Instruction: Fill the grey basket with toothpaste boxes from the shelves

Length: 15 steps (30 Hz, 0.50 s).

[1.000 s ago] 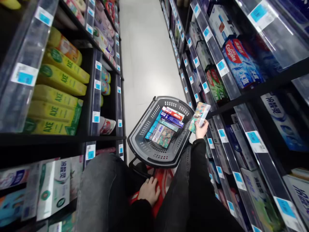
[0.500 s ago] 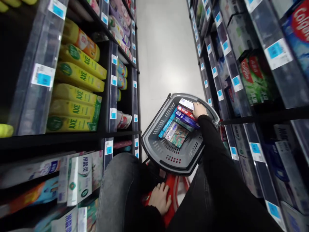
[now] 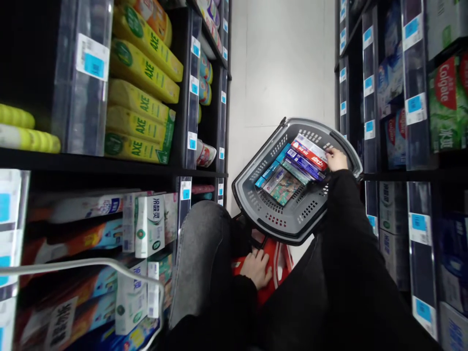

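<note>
A grey shopping basket point(image 3: 252, 210) with slotted walls stands between my legs. In it lie several flat cartons: a red-and-white toothpaste box point(image 3: 310, 152), a dark blue box point(image 3: 302, 166), a light blue box point(image 3: 272, 168) and a white box with a green floral pattern point(image 3: 283, 187). My right hand point(image 3: 336, 159) is inside the basket, its fingers closed at the right end of the red-and-white box. Lower down, my left hand point(image 3: 258, 268) lies with fingers stretched out on a red object point(image 3: 272, 251), most of which is hidden by my arm and legs.
Shelves flank the narrow aisle. Yellow AXE bottles point(image 3: 142, 100) and white boxes point(image 3: 150, 225) fill the left shelves. Colgate boxes point(image 3: 446, 105) stand on the right. A white cable point(image 3: 98, 262) crosses the lower left. Pale floor point(image 3: 285, 63) stretches ahead.
The red-and-white box now shows more of its red face and lies beside the dark blue one; my right hand has shifted to its end. The view has swung, moving the basket rightward and up.
</note>
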Motion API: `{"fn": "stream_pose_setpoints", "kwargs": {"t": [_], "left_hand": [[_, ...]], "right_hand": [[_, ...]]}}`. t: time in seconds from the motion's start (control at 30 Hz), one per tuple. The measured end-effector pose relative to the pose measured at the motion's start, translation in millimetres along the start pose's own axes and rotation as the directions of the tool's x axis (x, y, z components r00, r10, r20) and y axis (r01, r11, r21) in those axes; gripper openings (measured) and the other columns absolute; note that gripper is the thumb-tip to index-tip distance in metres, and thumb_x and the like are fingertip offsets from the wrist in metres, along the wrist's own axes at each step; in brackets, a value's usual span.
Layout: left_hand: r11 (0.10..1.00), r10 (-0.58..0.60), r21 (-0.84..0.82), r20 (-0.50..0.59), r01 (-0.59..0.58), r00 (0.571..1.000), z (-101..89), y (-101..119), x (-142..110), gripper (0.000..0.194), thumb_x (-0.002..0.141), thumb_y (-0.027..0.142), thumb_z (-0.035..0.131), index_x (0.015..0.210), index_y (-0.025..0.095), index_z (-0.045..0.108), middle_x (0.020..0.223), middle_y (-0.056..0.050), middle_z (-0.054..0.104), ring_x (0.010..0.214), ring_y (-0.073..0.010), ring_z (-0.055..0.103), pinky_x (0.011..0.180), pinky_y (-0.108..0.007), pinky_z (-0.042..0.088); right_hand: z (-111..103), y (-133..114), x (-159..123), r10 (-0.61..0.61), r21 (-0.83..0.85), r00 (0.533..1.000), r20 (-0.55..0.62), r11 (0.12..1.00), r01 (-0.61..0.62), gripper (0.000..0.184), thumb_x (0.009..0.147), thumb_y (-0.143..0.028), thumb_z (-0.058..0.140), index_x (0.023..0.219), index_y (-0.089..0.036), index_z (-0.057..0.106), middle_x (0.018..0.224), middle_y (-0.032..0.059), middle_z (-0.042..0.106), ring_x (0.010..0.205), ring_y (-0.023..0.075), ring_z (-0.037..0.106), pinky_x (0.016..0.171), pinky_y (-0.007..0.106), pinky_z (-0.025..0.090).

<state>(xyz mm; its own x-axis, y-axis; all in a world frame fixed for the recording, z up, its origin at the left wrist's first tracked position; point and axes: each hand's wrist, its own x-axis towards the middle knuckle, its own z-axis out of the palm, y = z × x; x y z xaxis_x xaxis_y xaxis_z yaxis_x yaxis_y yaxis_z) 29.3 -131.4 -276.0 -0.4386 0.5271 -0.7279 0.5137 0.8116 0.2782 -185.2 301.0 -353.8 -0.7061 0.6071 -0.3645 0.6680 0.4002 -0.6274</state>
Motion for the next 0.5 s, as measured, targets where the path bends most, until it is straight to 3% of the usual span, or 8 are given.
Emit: {"fn": "stream_pose_setpoints", "kwargs": {"t": [0.07, 0.13, 0.23, 0.27, 0.33, 0.4, 0.43, 0.5], "left_hand": [[1.000, 0.002, -0.012, -0.010, -0.002, 1.000, -0.4, 1.2, 0.4, 0.036, 0.085, 0.036, 0.049, 0.111, 0.016, 0.062, 0.117, -0.014, 0.060, 0.112, -0.0316, 0.053, 0.095, -0.045, 0.043], [1.000, 0.008, -0.024, -0.024, -0.008, 1.000, -1.0, 2.7, 0.7, 0.037, 0.086, 0.037, 0.048, 0.111, 0.015, 0.062, 0.117, -0.014, 0.060, 0.111, -0.0321, 0.053, 0.094, -0.045, 0.043], [0.999, 0.009, -0.052, -0.067, -0.013, 0.998, -0.5, 5.9, 0.3, 0.037, 0.087, 0.038, 0.046, 0.110, 0.014, 0.063, 0.115, -0.014, 0.061, 0.109, -0.0324, 0.054, 0.093, -0.046, 0.044], [0.998, 0.010, -0.066, -0.089, -0.016, 0.996, -0.1, 7.2, 0.0, 0.037, 0.087, 0.038, 0.045, 0.109, 0.014, 0.063, 0.114, -0.014, 0.061, 0.109, -0.0324, 0.055, 0.093, -0.046, 0.044], [0.995, 0.008, -0.097, -0.143, -0.022, 0.990, 0.1, 9.8, -0.2, 0.035, 0.088, 0.037, 0.045, 0.107, 0.014, 0.063, 0.112, -0.014, 0.062, 0.109, -0.0319, 0.056, 0.091, -0.045, 0.044], [0.993, 0.004, -0.118, -0.201, -0.029, 0.980, -2.1, 12.3, 0.0, 0.032, 0.086, 0.034, 0.048, 0.105, 0.014, 0.064, 0.108, -0.015, 0.063, 0.106, -0.0308, 0.057, 0.088, -0.044, 0.046], [0.991, 0.004, -0.126, -0.227, -0.034, 0.974, -4.3, 13.5, -0.1, 0.031, 0.085, 0.033, 0.050, 0.105, 0.014, 0.065, 0.107, -0.015, 0.064, 0.104, -0.0304, 0.058, 0.085, -0.043, 0.047], [0.989, 0.002, -0.143, -0.273, -0.042, 0.962, -10.9, 16.5, -1.3, 0.029, 0.082, 0.032, 0.056, 0.102, 0.014, 0.067, 0.105, -0.015, 0.066, 0.100, -0.0308, 0.060, 0.081, -0.043, 0.048]], "right_hand": [[-18.4, -0.6, -28.7, 0.011, -0.025, 0.999, 0.036, 1.000, -0.010, 0.009, 0.071, -0.008, 0.063, 0.073, -0.017, 0.063, 0.085, 0.0057, 0.068, 0.105, 0.0228, 0.063, 0.108, 0.050, 0.036], [-33.9, -1.1, -72.9, -0.031, -0.045, 0.997, 0.076, 0.998, 0.035, 0.009, 0.068, -0.014, 0.067, 0.076, -0.016, 0.063, 0.084, 0.0064, 0.068, 0.106, 0.0269, 0.063, 0.108, 0.055, 0.035], [-43.4, 0.6, -168.4, -0.155, -0.112, 0.980, 0.128, 0.979, 0.169, 0.026, 0.072, -0.035, 0.064, 0.096, -0.026, 0.067, 0.104, 0.0102, 0.067, 0.113, 0.0346, 0.060, 0.105, 0.062, 0.038], [-41.9, 3.1, -203.8, -0.138, -0.187, 0.983, 0.124, 0.969, 0.160, 0.029, 0.072, -0.045, 0.061, 0.098, -0.032, 0.066, 0.106, 0.0116, 0.067, 0.115, 0.0383, 0.058, 0.102, 0.065, 0.038], [-32.7, 10.9, -269.3, -0.039, -0.371, 0.999, 0.025, 0.927, 0.046, 0.036, 0.071, -0.058, 0.052, 0.102, -0.044, 0.063, 0.117, 0.0130, 0.063, 0.125, 0.0426, 0.051, 0.098, 0.070, 0.036], [-18.8, 18.8, -316.9, 0.000, -0.465, 0.983, -0.183, 0.881, -0.087, 0.047, 0.073, -0.062, 0.040, 0.119, -0.058, 0.049, 0.141, 0.0087, 0.049, 0.141, 0.0388, 0.032, 0.099, 0.075, 0.028], [-11.9, 21.0, -332.0, 0.010, -0.479, 0.969, -0.248, 0.868, -0.132, 0.052, 0.075, -0.063, 0.034, 0.126, -0.062, 0.039, 0.149, 0.0056, 0.041, 0.145, 0.0359, 0.024, 0.098, 0.076, 0.025], [-1.7, 20.2, -345.8, 0.062, -0.501, 0.966, -0.250, 0.846, -0.184, 0.058, 0.074, -0.065, 0.028, 0.133, -0.065, 0.027, 0.155, 0.0044, 0.031, 0.148, 0.0330, 0.019, 0.093, 0.076, 0.029]]}}
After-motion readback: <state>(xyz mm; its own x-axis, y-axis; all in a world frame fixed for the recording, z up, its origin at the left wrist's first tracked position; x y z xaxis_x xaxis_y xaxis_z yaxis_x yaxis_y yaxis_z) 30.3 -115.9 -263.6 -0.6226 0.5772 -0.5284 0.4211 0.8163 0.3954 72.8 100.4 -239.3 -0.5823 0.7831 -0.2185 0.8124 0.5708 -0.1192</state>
